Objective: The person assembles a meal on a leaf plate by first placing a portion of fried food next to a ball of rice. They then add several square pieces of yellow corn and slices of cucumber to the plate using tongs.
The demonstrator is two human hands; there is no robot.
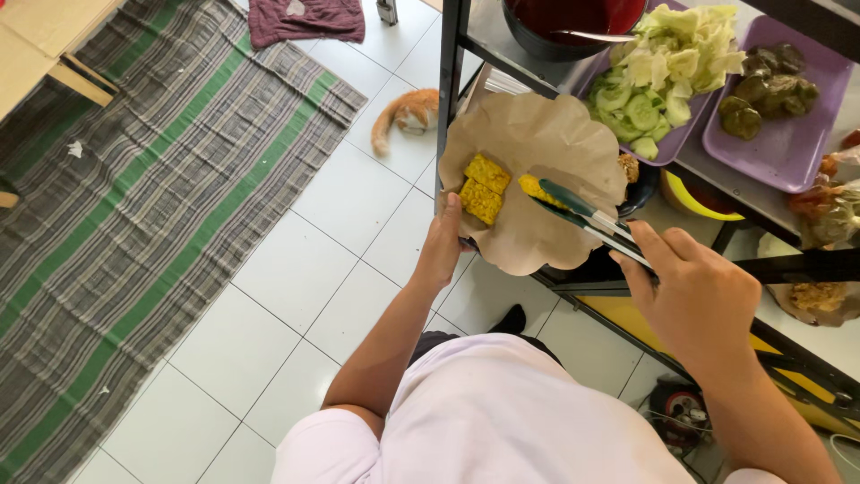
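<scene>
My left hand (442,244) holds a sheet of brown paper (528,139) from below, thumb on its near edge. Two yellow fried pieces (484,188) lie side by side on the paper. My right hand (699,300) grips metal tongs with green tips (582,211). The tongs pinch a third yellow piece (537,189) just over the paper, right of the other two.
On a metal rack sit a purple tray (678,140) of cabbage and cucumber slices, a second purple tray (788,148) with dark pieces, and a red bowl (573,18). An orange cat (408,115) lies on the white tiles. A striped rug (134,206) covers the floor at left.
</scene>
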